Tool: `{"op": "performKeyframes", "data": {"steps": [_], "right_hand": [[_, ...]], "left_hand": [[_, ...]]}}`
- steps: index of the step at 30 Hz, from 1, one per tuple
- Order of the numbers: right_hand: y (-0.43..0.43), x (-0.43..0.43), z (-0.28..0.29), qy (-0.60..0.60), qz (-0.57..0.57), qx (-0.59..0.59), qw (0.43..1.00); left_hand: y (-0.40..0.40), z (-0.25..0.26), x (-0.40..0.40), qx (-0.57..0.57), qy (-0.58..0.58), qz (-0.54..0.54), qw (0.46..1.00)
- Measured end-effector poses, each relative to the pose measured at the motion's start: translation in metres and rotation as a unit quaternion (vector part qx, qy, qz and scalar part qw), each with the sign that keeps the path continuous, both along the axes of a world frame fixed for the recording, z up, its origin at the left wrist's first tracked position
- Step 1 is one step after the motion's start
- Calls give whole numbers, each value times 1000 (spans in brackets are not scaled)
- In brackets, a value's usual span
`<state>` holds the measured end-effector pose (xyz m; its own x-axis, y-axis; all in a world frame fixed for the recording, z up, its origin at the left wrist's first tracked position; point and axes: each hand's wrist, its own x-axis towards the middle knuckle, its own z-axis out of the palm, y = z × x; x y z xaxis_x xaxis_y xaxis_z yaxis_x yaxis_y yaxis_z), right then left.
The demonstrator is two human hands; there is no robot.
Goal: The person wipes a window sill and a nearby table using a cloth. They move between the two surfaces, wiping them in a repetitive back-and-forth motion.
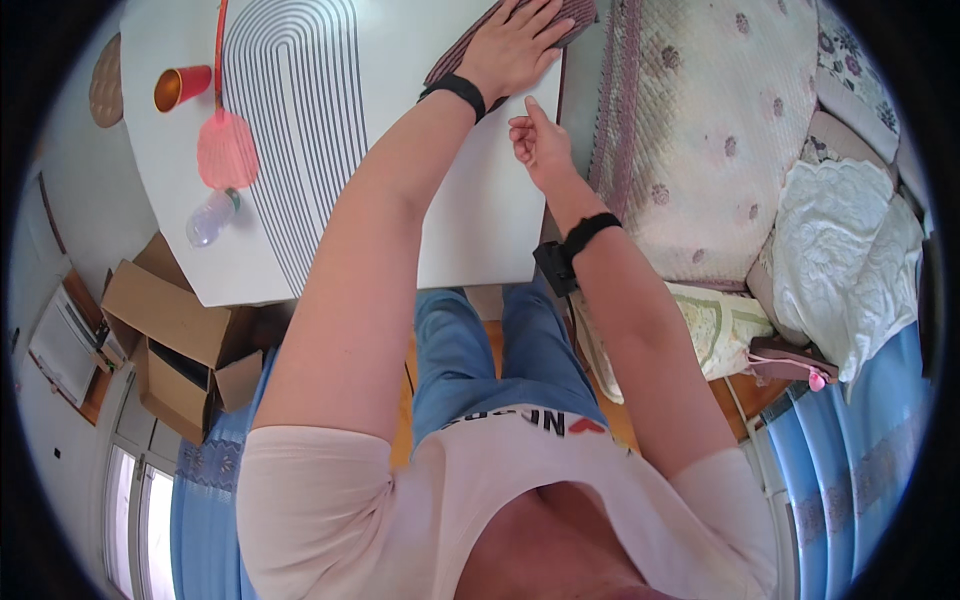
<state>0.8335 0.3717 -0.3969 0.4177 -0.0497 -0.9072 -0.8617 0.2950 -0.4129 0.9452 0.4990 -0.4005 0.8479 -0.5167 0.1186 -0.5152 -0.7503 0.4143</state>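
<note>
My left hand (pixel 514 49) lies palm down with spread fingers on a striped, dark reddish-brown cloth (pixel 457 52) at the far right part of the white table (pixel 480 225). Whether its fingers grip the cloth cannot be told. My right hand (pixel 541 142) hovers near the table's right edge, nearer to me than the cloth, its fingers loosely curled and the thumb raised, with nothing seen in it. On the left of the table are a red cup (pixel 182 88) on its side, a pink fly swatter (pixel 227 150) with a red handle, and a clear plastic bottle (pixel 211 219) with a green cap.
Black lines form an arch pattern on the tabletop. A couch with a quilted cover (pixel 697 135) stands to the right, with a white cloth (pixel 832 247) on it. An open cardboard box (pixel 169 307) is below the table's left corner. A round tan stool or cushion (pixel 106 81) shows at the far left.
</note>
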Motion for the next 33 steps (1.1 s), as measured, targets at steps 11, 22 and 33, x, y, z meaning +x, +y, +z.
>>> {"op": "performKeyframes", "data": {"steps": [11, 22, 33], "right_hand": [[-104, -40, 67, -119, -37, 52, 991], [11, 30, 5, -36, 38, 58, 997], [30, 36, -10, 50, -12, -74, 996]], "left_hand": [[-32, -2, -230, 37, 80, -143, 986], [-10, -5, -378, 17, 125, -197, 972], [96, 24, -282, 53, 149, 104, 982]]}}
